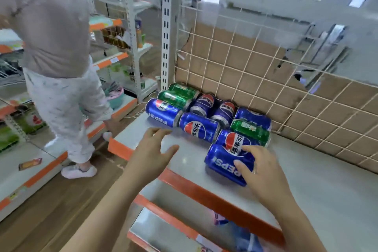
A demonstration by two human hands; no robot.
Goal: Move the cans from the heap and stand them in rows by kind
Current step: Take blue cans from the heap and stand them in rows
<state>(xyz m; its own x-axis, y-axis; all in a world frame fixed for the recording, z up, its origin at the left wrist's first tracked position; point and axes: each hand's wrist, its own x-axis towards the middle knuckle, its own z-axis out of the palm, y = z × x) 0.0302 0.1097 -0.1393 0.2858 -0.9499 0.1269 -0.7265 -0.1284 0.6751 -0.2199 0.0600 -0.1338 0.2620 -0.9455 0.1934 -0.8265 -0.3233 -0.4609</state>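
A heap of cans lies on its sides on the white shelf (306, 180). Several are blue Pepsi cans, among them the nearest one (223, 162), one in the middle (199, 127) and one at the left (161, 112). Green cans lie at the back left (176, 96) and on the right (250, 132). My right hand (263, 172) rests on the nearest blue can, fingers spread over its right end. My left hand (152, 152) hovers open above the shelf, just in front of the middle blue cans, touching nothing.
A white wire grid backed with cardboard (245, 63) closes the shelf's rear. An orange strip (204, 192) edges the shelf front, with lower shelves beneath. A person in light clothes (55, 57) stands in the aisle at left beside other stocked shelves (118, 47).
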